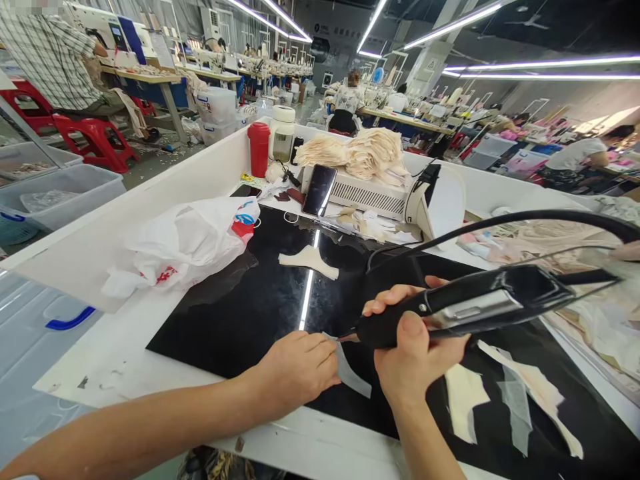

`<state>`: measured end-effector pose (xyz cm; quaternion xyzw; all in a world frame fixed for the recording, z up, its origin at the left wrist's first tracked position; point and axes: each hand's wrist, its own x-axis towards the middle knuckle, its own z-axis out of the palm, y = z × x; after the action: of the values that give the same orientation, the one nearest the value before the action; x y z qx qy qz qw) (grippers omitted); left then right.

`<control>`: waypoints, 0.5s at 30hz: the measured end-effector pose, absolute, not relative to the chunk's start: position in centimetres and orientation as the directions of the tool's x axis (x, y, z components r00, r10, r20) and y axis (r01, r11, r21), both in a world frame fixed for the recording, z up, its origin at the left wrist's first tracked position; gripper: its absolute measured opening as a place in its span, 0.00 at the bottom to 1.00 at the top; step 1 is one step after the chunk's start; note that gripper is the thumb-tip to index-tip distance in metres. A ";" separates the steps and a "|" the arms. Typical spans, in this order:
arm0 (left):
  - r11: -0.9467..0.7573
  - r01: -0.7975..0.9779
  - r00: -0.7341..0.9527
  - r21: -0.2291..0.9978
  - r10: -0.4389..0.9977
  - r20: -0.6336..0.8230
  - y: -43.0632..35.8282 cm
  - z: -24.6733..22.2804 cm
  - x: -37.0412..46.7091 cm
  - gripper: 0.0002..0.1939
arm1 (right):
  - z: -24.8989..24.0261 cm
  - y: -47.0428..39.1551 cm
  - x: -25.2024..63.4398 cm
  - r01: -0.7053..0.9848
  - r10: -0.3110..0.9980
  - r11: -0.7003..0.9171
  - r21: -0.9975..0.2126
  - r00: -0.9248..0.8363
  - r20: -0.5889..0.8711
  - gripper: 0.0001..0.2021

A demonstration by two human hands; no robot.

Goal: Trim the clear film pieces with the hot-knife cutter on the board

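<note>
At the centre right of the frame, a black corded tool (480,303) is gripped in the right hand (417,350), the fingers wrapped around its body and its narrow tip pointed at the left hand (303,370). Under the curled fingertips of that left hand, at lower centre, the upper end of a translucent piece (354,377) is covered; whether the left grip is pinched shut or only pressed down cannot be told. The piece is laid on a black sheet (260,293), by which much of the white surface (115,360) is covered. A cream cutout (310,260) is seen at mid-frame. Red and blue printing is carried by a crumpled plastic bag (190,233) at left, but no words can be made out. On the back wall, at top centre, "XING" seems to be spelled on a sign (319,29), the neighbouring characters being too small to read.
</note>
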<state>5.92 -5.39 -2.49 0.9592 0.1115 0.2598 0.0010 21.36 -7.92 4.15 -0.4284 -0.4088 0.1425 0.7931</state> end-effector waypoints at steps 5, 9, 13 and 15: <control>-0.977 0.207 0.843 0.053 0.205 0.497 -5.3 -2.6 5.9 0.11 | 3.5 -7.9 21.6 0.142 0.564 0.592 -0.793 0.630 0.534 0.20; -0.977 0.209 0.840 0.050 0.206 0.502 -5.3 -2.7 5.8 0.11 | 3.3 -7.9 21.8 0.162 0.549 0.591 -0.790 0.638 0.541 0.20; -0.975 0.217 0.832 0.043 0.207 0.515 -5.4 -2.7 5.8 0.10 | 3.2 -7.8 21.8 0.169 0.550 0.584 -0.794 0.637 0.540 0.20; -0.976 0.214 0.824 0.040 0.202 0.529 -5.3 -2.7 5.9 0.10 | 3.1 -7.7 21.8 0.165 0.545 0.593 -0.788 0.638 0.544 0.19</control>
<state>5.85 -5.34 -2.75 0.9549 0.1089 0.2760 -0.0107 21.75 -7.70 3.11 -0.4350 -0.4081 0.1196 0.7937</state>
